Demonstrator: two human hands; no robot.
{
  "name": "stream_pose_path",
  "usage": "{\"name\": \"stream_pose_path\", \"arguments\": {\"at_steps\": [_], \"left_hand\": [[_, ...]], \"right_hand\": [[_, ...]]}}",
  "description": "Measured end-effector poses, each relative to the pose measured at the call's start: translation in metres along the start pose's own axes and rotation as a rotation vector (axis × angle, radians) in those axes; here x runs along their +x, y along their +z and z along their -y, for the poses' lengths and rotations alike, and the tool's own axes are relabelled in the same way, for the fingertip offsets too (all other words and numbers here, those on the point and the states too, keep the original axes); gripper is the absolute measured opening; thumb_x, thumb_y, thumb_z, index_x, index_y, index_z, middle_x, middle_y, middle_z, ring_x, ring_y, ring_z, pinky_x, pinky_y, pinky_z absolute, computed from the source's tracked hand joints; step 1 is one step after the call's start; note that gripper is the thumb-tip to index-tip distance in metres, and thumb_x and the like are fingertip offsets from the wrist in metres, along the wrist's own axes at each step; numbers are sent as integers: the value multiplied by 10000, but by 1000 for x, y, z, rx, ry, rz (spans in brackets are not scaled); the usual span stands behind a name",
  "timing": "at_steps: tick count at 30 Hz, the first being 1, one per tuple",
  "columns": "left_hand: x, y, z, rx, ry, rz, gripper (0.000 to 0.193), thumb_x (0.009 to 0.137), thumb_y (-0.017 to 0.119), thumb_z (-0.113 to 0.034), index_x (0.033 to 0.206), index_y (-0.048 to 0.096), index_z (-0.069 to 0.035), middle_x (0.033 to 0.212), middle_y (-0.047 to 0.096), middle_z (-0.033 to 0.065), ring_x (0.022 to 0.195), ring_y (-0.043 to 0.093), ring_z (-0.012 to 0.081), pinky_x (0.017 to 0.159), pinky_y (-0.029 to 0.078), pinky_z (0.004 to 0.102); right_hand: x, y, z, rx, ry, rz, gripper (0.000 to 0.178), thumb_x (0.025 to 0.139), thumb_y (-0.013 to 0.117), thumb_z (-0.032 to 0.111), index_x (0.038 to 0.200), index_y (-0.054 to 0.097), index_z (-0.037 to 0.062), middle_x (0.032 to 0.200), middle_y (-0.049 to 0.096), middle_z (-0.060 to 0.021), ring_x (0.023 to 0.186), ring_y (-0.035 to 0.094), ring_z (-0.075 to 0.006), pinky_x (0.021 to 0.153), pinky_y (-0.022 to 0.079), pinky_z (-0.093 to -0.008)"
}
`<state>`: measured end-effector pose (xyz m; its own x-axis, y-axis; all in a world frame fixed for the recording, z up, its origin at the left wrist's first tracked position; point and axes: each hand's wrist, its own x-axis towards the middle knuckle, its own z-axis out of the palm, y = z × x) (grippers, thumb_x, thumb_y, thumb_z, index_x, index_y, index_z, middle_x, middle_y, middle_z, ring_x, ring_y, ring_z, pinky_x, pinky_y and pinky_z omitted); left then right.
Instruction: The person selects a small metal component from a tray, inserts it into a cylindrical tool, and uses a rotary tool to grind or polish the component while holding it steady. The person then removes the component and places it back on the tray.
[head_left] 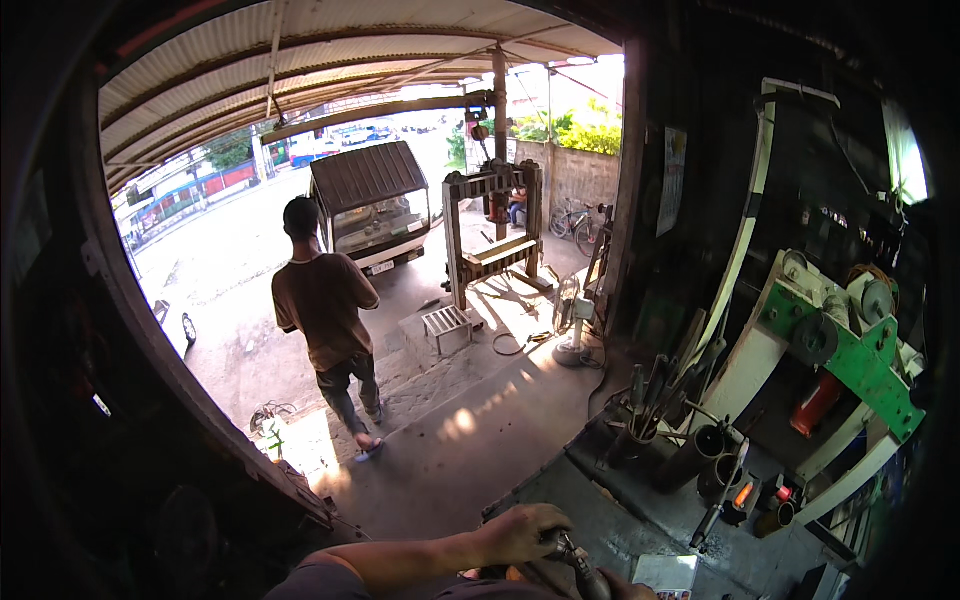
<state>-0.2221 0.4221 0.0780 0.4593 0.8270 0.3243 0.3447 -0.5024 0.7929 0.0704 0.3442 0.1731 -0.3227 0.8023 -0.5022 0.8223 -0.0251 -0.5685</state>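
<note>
My left hand [522,533] reaches in from the lower edge, with its fingers curled round the upper end of a grey metal piece with a shiny, narrow neck [588,575]. What kind of piece it is I cannot make out. Beside it, at the bottom edge, a small part of my right hand [628,590] shows, its fingers hidden. Both hands are over the near edge of a dark workbench [625,535]. A pale, flat rectangular item [666,573] lies to the right of the hands.
Dark cylindrical cans [690,458] and a can of tools [632,445] stand on the bench. Right of them is a green-and-white machine frame [850,350]. A person [325,310] walks outside, near a press frame [495,235], a fan [572,320], a metal stool [447,323] and a parked vehicle [375,210].
</note>
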Motion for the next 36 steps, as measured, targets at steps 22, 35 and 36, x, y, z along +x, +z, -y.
{"name": "stream_pose_path", "arguments": {"at_steps": [22,35,36], "left_hand": [[14,34,2,109,-13,4,456,940,844,-82,1391,781,-63,1414,775,199,1271,781,377,1064,656,440],[8,47,3,320,21,-49,352,971,824,-179,1296,799,-46,1386,792,168,1211,797,361,1042,661,448],[7,48,2,328,23,-67,348,970,824,-180,1290,799,-46,1390,791,167,1209,798,362,1039,662,449]], "right_hand": [[-8,27,-26,170,34,-144,867,877,891,313,1676,590,167,1325,789,-327,1269,765,-486,1050,597,-560],[-12,27,-19,232,-7,-138,807,893,874,354,1616,614,106,1419,757,-320,1355,729,-475,1100,577,-537],[-13,26,-18,227,-4,-131,805,893,872,354,1613,614,104,1420,757,-318,1356,728,-476,1100,577,-538]]}}
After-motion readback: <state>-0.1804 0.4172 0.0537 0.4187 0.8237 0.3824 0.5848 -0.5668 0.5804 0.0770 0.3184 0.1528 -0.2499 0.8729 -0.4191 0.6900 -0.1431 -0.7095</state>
